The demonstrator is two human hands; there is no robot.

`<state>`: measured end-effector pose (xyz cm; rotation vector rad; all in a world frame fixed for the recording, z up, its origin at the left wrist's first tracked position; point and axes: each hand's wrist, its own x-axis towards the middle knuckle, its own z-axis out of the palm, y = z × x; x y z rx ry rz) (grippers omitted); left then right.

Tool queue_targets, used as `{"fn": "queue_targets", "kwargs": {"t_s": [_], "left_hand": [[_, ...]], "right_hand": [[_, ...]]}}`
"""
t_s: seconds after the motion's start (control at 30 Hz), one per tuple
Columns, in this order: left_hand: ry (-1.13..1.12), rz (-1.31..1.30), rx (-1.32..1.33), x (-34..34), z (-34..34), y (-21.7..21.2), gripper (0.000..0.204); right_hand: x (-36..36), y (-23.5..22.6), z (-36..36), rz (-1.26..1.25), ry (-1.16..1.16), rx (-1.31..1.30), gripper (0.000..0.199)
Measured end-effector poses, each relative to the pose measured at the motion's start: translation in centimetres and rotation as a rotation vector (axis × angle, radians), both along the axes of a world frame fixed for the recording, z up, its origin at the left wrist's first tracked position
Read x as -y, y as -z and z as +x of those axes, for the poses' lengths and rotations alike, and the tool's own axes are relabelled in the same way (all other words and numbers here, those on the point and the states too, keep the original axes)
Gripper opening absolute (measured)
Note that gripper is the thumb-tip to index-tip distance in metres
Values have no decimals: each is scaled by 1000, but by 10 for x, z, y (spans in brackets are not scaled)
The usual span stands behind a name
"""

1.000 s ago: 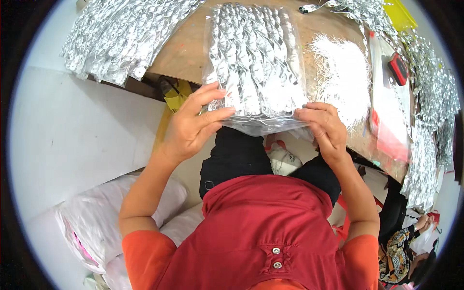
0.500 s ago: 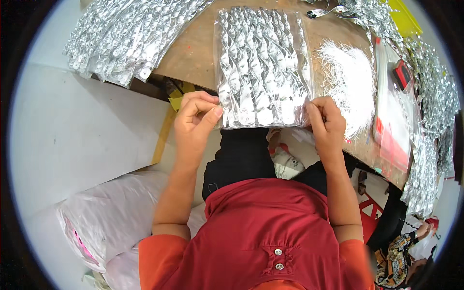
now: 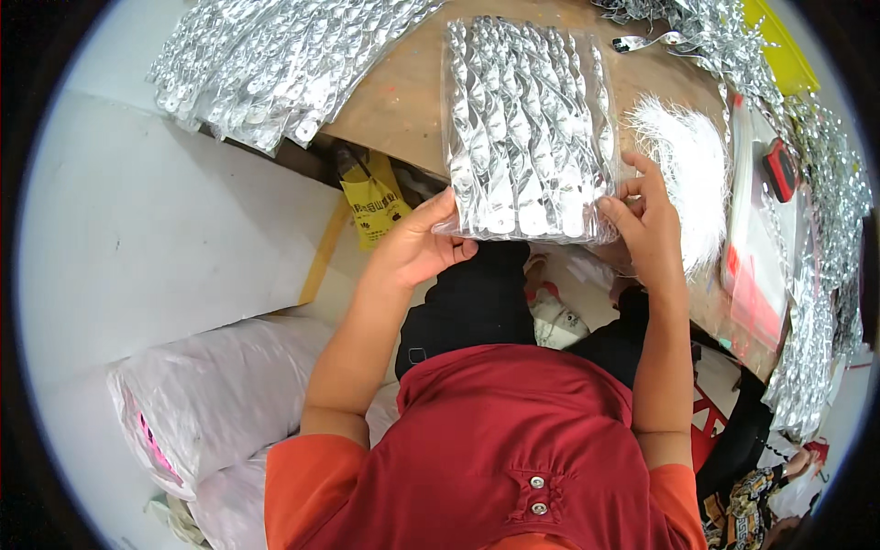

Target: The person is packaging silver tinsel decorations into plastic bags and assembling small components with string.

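Observation:
A clear plastic bag [image 3: 527,137] full of twisted silver foil strips lies partly on the wooden table, its lower end reaching past the near edge. My left hand [image 3: 417,246] pinches its lower left corner, thumb on top and fingers underneath. At the lower right edge, the thumb of my right hand [image 3: 653,220] presses on the plastic. The index finger there is raised and bent, and the other fingers are partly hidden. Beside that hand lies a bundle of white thread [image 3: 687,174].
Several filled bags of silver strips [image 3: 275,69] are piled at the far left of the table [image 3: 394,110]. To the right lie empty clear bags [image 3: 756,266], a red and black tool [image 3: 781,170] and heaps of silver strips [image 3: 830,211]. Wrapped bundles [image 3: 220,394] stand at lower left.
My left hand has turned so its fingers reach under the bag's corner. My right index finger has lifted and spread from the thumb. The whole view has shifted slightly.

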<state>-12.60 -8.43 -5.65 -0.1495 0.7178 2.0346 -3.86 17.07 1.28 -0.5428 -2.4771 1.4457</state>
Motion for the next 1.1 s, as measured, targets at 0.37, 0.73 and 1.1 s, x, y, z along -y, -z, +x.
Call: {"fn": "queue_targets", "kwargs": {"t_s": [0.37, 0.73, 1.1], "left_hand": [[-404, -500, -371, 14, 7, -4, 19], [-241, -1131, -2016, -39, 55, -50, 61], [-344, -1184, -1954, -44, 45, -31, 76]], "right_hand": [[-6, 5, 1, -92, 17, 1, 39], [58, 13, 21, 828, -444, -209, 60], [40, 21, 16, 691, -278, -196, 64]]}}
